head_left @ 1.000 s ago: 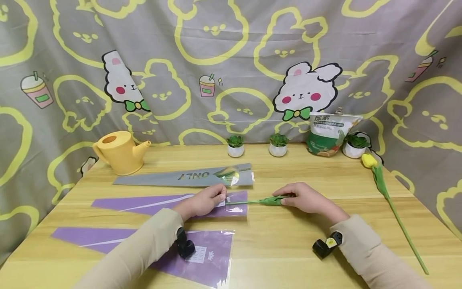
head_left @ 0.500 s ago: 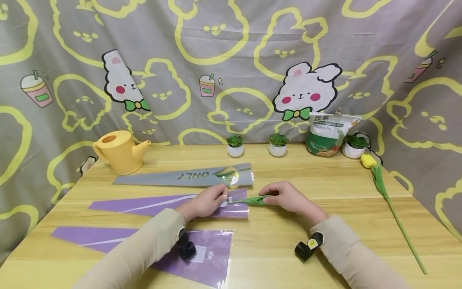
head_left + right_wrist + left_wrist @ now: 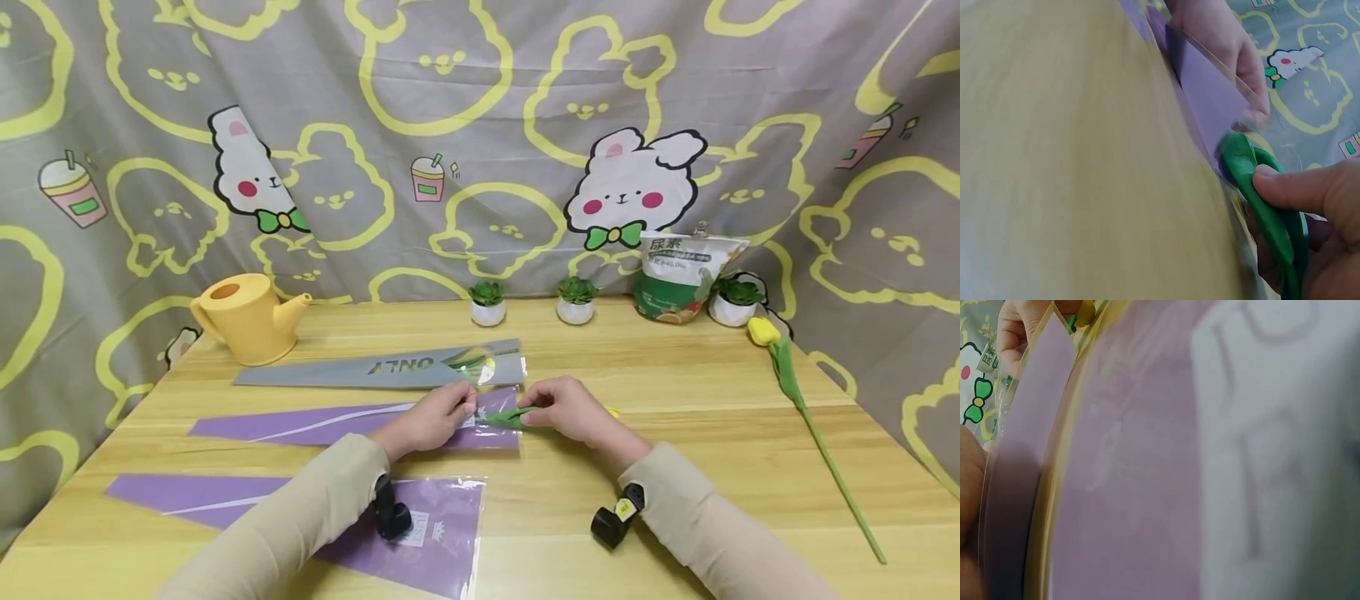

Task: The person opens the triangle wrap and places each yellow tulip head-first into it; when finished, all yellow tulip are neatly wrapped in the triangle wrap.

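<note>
At far left, upright near the back of the table (image 3: 720, 417), a yellow can (image 3: 258, 321) with its spout to the right. Just in front of it, flat and running rightward, a grey wrapper (image 3: 352, 369). Nearest the body, partly hidden beneath the left forearm (image 3: 292, 517), the front wrapper (image 3: 450, 550), purple with clear film. Along the back, before a printed curtain (image 3: 480, 92): left pot (image 3: 487, 313), middle pot (image 3: 576, 312), bag (image 3: 678, 279) clipped at the top, right pot (image 3: 733, 312) close beside it. At far right, lying slantwise, well apart from both hands, the far tulip (image 3: 786, 375).

Between the grey and front ones, the middle wrapper (image 3: 345, 427), purple too, pinched near its open end by the left hand (image 3: 431, 417). Just right of that hand, at the opening, green leaves of the near tulip (image 3: 504, 418), clamped between thumb and fingers of the right hand (image 3: 570, 408). Lying roughly level, with a bit of yellow bloom visible behind the right hand and lower stem hidden.
</note>
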Demonstrator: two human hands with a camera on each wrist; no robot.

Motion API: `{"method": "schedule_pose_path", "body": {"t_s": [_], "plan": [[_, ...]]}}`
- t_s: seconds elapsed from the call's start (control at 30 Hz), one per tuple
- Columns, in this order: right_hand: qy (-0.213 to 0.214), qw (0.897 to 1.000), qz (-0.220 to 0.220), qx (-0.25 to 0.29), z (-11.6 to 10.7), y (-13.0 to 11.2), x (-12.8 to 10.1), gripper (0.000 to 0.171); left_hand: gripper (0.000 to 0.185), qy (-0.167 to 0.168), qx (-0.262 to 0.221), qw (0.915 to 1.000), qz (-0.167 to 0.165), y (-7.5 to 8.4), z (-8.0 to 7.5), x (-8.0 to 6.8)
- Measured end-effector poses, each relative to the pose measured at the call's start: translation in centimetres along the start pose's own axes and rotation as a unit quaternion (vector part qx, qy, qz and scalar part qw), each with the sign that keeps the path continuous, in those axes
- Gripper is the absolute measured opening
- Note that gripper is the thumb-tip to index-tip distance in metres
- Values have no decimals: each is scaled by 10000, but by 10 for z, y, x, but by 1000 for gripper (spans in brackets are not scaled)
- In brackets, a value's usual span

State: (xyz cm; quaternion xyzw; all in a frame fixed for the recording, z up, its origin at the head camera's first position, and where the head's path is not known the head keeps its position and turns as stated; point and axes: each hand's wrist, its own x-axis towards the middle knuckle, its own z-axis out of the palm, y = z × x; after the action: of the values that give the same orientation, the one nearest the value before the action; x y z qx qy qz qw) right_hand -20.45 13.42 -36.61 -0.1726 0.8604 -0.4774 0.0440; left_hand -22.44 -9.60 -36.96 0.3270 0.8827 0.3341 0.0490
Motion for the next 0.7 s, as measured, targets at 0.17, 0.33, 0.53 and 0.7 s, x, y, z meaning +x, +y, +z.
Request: {"method": "schedule_pose_path", "body": {"t_s": [0.17, 0.33, 0.53, 0.7], "plan": [[-4, 10000, -62, -71, 8, -5, 3, 9, 11, -25, -43, 10000, 15, 2, 2, 2], [-31, 9997, -128, -205, 12, -7, 3, 9, 11, -102, -81, 9999, -13, 3, 4, 2], [-322, 9971, -121, -678, 3, -11, -1, 13, 11, -138, -92, 9999, 32, 2, 5, 2], [-628, 9909, -267, -1158, -19, -14, -5, 28, 11, -91, -6, 9999, 51, 1, 4, 2]]}}
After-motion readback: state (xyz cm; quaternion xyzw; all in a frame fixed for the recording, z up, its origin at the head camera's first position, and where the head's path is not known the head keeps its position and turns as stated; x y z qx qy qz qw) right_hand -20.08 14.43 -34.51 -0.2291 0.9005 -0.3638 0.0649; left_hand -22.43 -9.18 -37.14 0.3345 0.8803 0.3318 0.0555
